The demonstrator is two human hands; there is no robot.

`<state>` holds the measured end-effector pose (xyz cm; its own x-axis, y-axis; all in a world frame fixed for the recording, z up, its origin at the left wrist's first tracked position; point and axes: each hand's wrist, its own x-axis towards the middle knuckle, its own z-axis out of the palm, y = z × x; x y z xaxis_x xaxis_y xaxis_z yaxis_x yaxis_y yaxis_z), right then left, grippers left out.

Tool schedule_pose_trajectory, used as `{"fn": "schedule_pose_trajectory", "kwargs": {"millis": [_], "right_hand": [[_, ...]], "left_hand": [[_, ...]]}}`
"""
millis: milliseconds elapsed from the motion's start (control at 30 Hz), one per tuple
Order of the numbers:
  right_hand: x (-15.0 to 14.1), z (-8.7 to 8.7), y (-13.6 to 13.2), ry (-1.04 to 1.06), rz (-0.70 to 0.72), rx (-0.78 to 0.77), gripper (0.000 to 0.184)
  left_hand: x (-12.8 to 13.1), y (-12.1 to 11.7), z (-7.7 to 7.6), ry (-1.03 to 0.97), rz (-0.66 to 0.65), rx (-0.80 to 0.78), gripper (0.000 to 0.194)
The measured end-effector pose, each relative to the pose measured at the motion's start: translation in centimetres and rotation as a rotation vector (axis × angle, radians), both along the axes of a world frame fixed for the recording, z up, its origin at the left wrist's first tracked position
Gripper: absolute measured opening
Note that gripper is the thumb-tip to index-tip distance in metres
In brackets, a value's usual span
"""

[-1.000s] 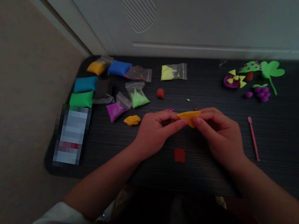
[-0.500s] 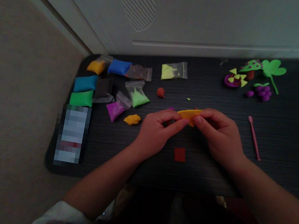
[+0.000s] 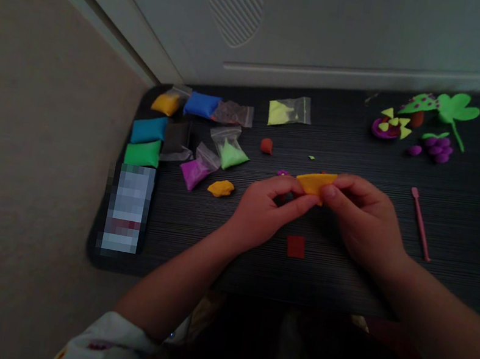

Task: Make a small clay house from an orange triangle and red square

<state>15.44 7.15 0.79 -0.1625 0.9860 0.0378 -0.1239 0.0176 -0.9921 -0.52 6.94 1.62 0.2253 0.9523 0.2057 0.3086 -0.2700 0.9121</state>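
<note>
Between both hands is a flat piece of yellow modelling clay, raised over the dark table. My left hand pinches its left and lower edge with thumb and fingers. At its right end my right hand grips it, thumb in front and fingers behind. Nearer to me a flat red-brown clay square lies on the table below the hands. A small purple clay piece peeks out just behind my left fingers. Left of that hand rests a yellow clay lump.
Several bags of coloured clay, one a green bag, line the left side beside a blurred-out phone-like object. A red-brown lump sits behind. To the right are a pink modelling tool, purple clay grapes and a purple bowl.
The whole view has shifted slightly, so the table and things appear further right. Both hands keep their hold on the yellow clay, with hardly any change in its shape.
</note>
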Motion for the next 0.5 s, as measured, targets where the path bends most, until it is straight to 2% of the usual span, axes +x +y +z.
{"fn": "schedule_pose_trajectory", "kwargs": {"millis": [133, 367, 500], "right_hand": [[-0.26, 0.13, -0.05, 0.065, 0.008, -0.031, 0.006], [-0.53, 0.39, -0.24, 0.059, 0.001, -0.059, 0.003], [-0.49, 0.89, -0.19, 0.096, 0.000, -0.160, 0.003]], "left_hand": [[0.06, -0.01, 0.13, 0.008, -0.064, -0.009, 0.016], [0.14, 0.01, 0.15, 0.020, -0.048, 0.000, 0.013], [0.08, 0.05, -0.12, -0.007, -0.080, -0.019, 0.017]]}}
